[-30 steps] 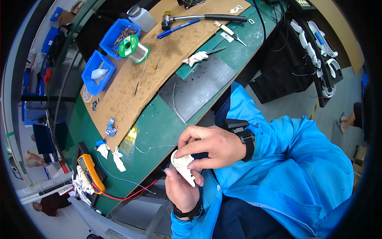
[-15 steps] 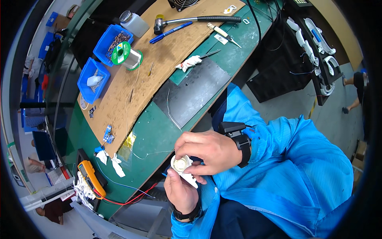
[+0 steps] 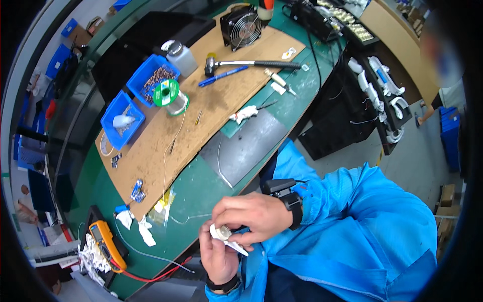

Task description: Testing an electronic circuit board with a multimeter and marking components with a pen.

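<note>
A white plastic part point(image 3: 221, 232), with a round ribbed cup and a tapering tail, is held between my two hands above my lap, close to the bench edge. My left hand point(image 3: 217, 257) grips it from below, thumb against the cup. From above, my right hand point(image 3: 255, 215) closes over it, fingers bent around the rim and thumb at its side. The fingers hide part of the cup. A thin wire point(image 3: 193, 217) runs over the green bench top point(image 3: 201, 194) toward my right fingers; whether it joins the part I cannot tell.
Cardboard point(image 3: 151, 151) bears a solder spool point(image 3: 173, 98), blue bins point(image 3: 123, 121), a hammer point(image 3: 251, 64), a blue pen point(image 3: 224, 76) and a fan point(image 3: 244, 29). An orange multimeter point(image 3: 106, 244) lies at the left. White mouldings point(image 3: 385, 78) rest on a black rack at right.
The view has shifted, so the bench sits lower in the picture. The white part has tilted in my hands, its cup now seen more from the side. Both hands keep hold.
</note>
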Tool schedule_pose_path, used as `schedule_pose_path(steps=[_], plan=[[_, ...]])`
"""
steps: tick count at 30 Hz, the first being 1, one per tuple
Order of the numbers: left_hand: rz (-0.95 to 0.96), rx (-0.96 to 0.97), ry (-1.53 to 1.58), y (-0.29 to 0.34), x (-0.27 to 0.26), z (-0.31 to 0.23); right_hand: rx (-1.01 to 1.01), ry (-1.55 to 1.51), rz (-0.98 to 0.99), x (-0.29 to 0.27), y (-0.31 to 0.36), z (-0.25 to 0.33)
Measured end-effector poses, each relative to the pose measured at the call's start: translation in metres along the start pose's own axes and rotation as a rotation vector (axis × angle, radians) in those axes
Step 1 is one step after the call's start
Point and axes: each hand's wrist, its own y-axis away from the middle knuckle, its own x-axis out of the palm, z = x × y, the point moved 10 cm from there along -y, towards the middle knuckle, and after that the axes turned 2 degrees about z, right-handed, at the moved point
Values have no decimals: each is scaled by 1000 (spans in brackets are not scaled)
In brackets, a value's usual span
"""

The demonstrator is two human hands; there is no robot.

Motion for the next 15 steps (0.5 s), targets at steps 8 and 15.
schedule_pose_path(steps=[8,15], plan=[[-127,61,53,-25,-27,-14,10,256,131,-42,-15,-18],[-168,70,-33,-49,-26,-13,237,895,-29,-164,-29,-76]])
